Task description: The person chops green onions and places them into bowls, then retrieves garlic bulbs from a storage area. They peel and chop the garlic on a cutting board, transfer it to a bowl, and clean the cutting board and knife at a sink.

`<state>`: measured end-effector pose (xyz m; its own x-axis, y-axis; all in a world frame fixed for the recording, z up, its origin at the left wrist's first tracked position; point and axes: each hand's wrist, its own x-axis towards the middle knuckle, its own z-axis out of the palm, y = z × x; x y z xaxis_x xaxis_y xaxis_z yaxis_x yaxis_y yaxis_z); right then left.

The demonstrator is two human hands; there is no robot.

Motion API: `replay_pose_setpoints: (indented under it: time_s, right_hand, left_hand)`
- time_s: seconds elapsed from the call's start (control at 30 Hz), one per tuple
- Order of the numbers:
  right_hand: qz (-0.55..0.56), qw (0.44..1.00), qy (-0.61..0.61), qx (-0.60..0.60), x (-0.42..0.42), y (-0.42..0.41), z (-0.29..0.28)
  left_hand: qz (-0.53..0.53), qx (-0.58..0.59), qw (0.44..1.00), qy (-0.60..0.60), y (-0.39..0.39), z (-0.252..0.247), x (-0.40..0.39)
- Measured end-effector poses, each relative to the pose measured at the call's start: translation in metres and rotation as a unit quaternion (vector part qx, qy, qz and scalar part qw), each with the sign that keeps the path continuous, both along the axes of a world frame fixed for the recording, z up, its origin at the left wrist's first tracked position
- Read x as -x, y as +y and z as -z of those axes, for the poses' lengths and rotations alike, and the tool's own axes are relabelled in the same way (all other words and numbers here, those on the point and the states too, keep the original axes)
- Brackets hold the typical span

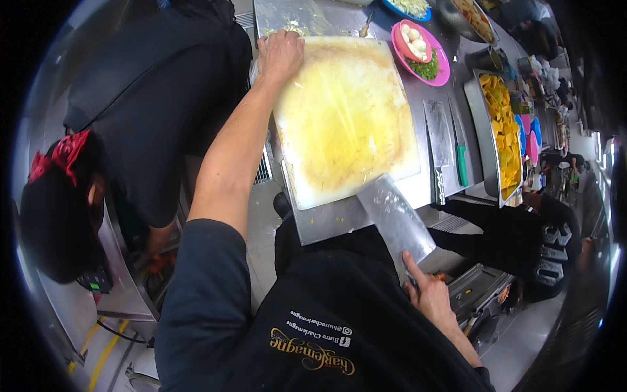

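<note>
A stained white cutting board [348,117] lies on the steel worktable [323,228]. At the board's far left corner rests my left hand [281,55], beside pale shreds; whether its fingers grip the edge is hard to see. My right hand [428,291] holds a wide-bladed cleaver [397,215] by its handle, the index finger along the blade. The blade's tip is at the board's near edge. Right of the board lie a cleaver with a black handle [439,186] and a knife with a green handle [462,165].
Beyond the knives stands a steel tray of orange squash pieces [502,132]. A pink plate [443,73] bears chopped greens and a bowl of eggs or similar white pieces [413,40]. One person [147,83] bends close at left; another [539,240] stands at right.
</note>
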<state>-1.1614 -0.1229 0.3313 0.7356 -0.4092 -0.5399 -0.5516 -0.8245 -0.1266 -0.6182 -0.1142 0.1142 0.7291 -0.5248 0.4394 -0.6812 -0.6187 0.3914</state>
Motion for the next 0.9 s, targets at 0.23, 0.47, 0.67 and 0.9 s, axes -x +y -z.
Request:
replay_pose_setpoints:
  time_s: [0.23, 0.47, 0.67, 0.9]
  right_hand:
    - [0.017, 0.995, 0.093, -0.022, -0.075, -0.009, 0.005]
    - [-0.056, 0.997, -0.047, 0.0, -0.321, -0.121, 0.059]
    - [-0.106, 0.986, -0.129, -0.011, -0.216, -0.077, 0.067]
    - [-0.092, 0.994, -0.005, -0.053, -0.147, -0.004, 0.03]
  left_hand:
    - [0.02, 0.05, 0.998, 0.035, 0.011, 0.005, -0.003]
    - [0.09, 0.144, 0.982, 0.079, 0.001, 0.003, -0.014]
    - [-0.044, 0.273, 0.932, 0.235, 0.047, 0.029, -0.042]
    - [-0.035, 0.298, 0.883, 0.362, 0.049, 0.013, -0.03]
